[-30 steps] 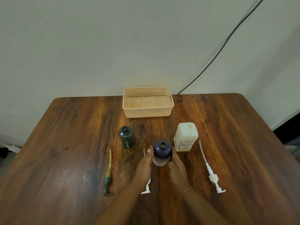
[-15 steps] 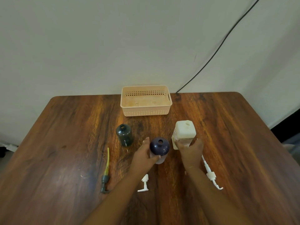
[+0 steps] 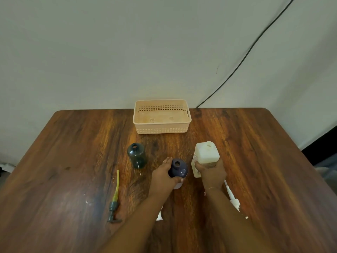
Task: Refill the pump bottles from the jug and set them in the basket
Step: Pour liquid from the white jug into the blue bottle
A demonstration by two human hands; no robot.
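While our left hand [image 3: 164, 177] curls round the open purple bottle [image 3: 179, 169] in the middle of the table [image 3: 73, 161], our right hand [image 3: 211, 173] has left it and now wraps round the white jug [image 3: 207, 156] just beside it, so pouring can start.

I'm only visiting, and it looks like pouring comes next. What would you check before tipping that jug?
1. Pump off the purple bottle, mouth open: ok.
2. Left hand grips the purple bottle: ok.
3. Right hand grips the jug: ok.
4. Jug uncapped: cannot tell.
5. Jug mouth above the bottle mouth: not ok, the jug is beside it.
6. Basket has room for bottles: ok.
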